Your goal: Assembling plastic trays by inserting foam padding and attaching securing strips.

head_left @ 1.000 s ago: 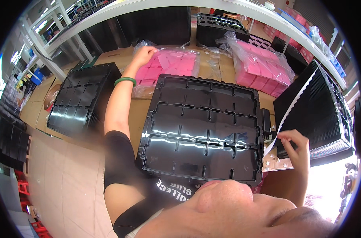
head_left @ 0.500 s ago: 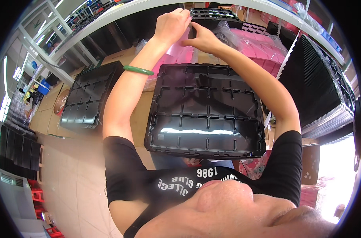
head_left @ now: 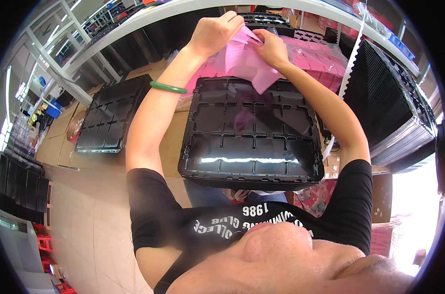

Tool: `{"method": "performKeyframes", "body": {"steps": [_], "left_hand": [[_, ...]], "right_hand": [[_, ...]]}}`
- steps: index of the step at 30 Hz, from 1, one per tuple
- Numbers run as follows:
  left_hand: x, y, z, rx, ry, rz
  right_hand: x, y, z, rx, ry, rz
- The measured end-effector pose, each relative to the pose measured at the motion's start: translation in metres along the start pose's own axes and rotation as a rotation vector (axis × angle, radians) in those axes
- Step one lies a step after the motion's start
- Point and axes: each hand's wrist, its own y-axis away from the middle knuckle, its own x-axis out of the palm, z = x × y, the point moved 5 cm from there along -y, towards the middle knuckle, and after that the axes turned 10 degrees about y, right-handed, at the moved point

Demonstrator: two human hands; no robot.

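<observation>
Pink sheet (head_left: 249,63) spreads at tray's (head_left: 254,125) far edge.
Left hand (head_left: 213,35) and right hand (head_left: 273,48), apart, pinch it; wider than before, it hangs unfolded.

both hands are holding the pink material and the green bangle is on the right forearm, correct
Not quite: the head view shows the green bangle on the left forearm, not the right. The left hand and right hand do both hold the pink material.
</observation>
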Motion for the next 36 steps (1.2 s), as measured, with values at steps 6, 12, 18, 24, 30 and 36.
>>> {"method": "performKeyframes", "body": {"steps": [6, 12, 18, 24, 30, 36], "left_hand": [[-0.024, 0.011, -0.011, 0.124, -0.004, -0.026], [-0.017, 0.000, 0.018, -0.079, 0.201, -0.048], [-0.026, -0.022, 0.003, -0.114, 0.227, -0.051], [-0.005, -0.001, 0.021, -0.640, 0.169, 0.477], [0.037, 0.039, 0.060, -0.724, 0.134, 0.733], [-0.008, 0.019, 0.048, -0.555, 0.003, 0.039]], "right_hand": [[-0.041, 0.029, -0.012, -0.278, -0.105, 0.006], [-0.050, 0.018, -0.036, -0.394, 0.053, 0.042], [-0.017, 0.020, -0.039, -0.506, 0.073, 0.099], [0.007, -0.009, -0.053, -0.234, 0.124, 0.215], [-0.049, -0.050, -0.102, -0.145, 0.350, -0.228], [-0.127, -0.007, -0.075, -0.113, 0.123, -0.385]]}}
